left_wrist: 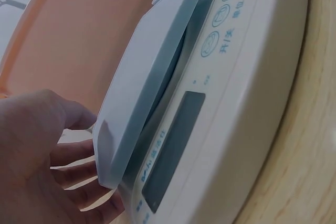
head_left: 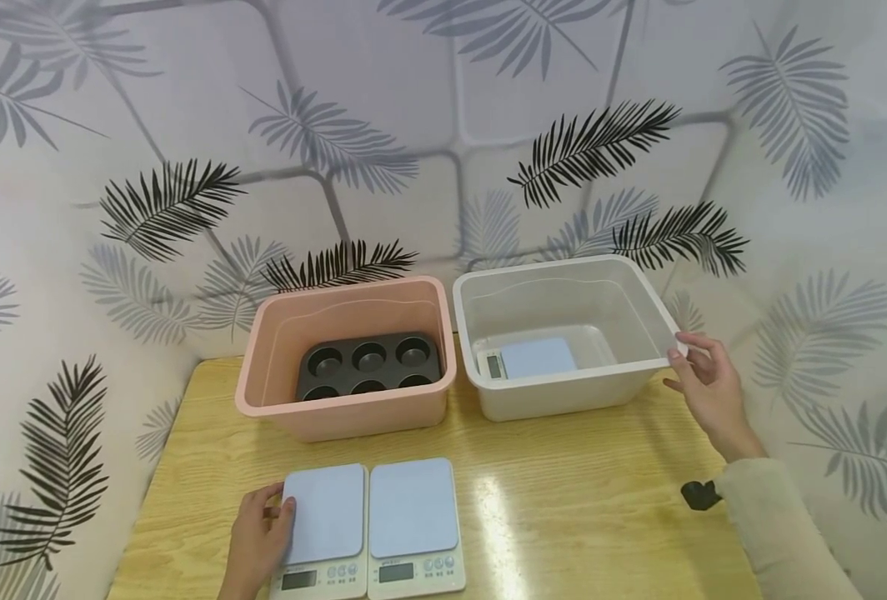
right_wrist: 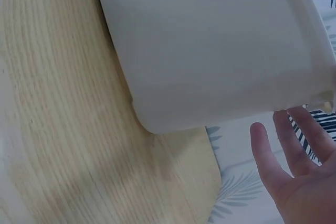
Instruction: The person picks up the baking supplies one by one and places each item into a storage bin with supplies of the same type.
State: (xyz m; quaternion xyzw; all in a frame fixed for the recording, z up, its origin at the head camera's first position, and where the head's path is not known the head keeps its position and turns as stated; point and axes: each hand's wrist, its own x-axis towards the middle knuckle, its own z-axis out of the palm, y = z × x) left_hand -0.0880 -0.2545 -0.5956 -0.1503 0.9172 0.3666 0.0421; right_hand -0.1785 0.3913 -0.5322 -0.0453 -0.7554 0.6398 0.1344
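Two white kitchen scales lie side by side near the table's front, the left scale (head_left: pixel 324 512) and the right scale (head_left: pixel 414 517), each with a pale square plate and a small display. My left hand (head_left: pixel 258 533) grips the left edge of the left scale, thumb at the top of its plate; in the left wrist view the fingers (left_wrist: pixel 73 174) bend in at the plate's side. At the back right, my right hand (head_left: pixel 709 392) pinches the near right rim corner of a white plastic bin (head_left: pixel 556 398). Another scale (head_left: pixel 539 357) lies inside that bin.
Left of the white bin stands a pink bin (head_left: pixel 368 423) holding a black muffin pan (head_left: pixel 348 363). Leaf-patterned cloth (head_left: pixel 428 125) hangs behind the wooden table (head_left: pixel 586 500) and along its sides. A small black object (head_left: pixel 700 495) shows at the right sleeve.
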